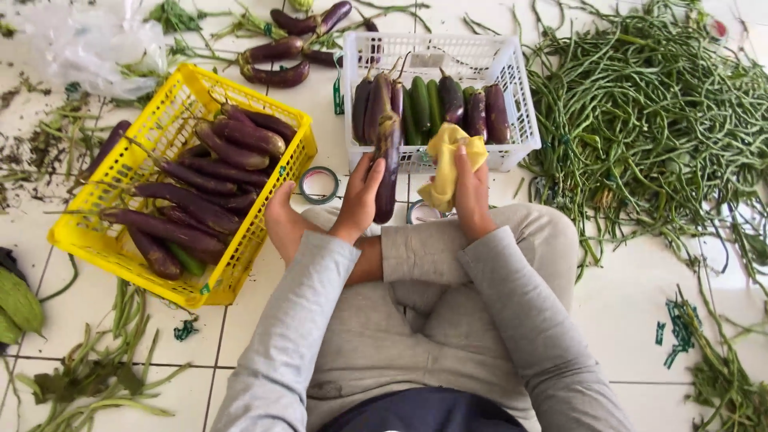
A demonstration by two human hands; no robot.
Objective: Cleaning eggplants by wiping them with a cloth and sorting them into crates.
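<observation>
At frame centre, a long purple eggplant (387, 172) is gripped by the left hand (360, 196); a yellow cloth (448, 164) is clenched in the right hand (472, 196). A slip is judged possible: the glossy eggplant is held only near its middle, and could be dropped against the white basket (512, 96).

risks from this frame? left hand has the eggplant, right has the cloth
1. The left hand seems to hold the long eggplant only near its lower half; the top could swing and slip.
2. The white basket already looks packed with upright eggplants and cucumbers; squeezing another in may bruise them.
3. The yellow cloth in the right hand hangs loosely and could snag on the basket rim.
</observation>
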